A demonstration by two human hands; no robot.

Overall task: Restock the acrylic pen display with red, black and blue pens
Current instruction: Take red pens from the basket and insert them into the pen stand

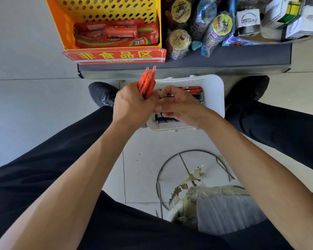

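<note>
My left hand grips a bunch of red pens that point up and away from me. A white plastic basket stands on the floor between my feet, with more red pens and blue pens lying inside. My right hand is over the basket beside the left hand, its fingers curled around a dark pen that is mostly hidden. No acrylic pen display is in view.
A grey shelf edge runs just beyond the basket. On it sit a yellow perforated crate of red candy packs, a red sign, bagged toys and white boxes. A metal stool frame stands near my knees.
</note>
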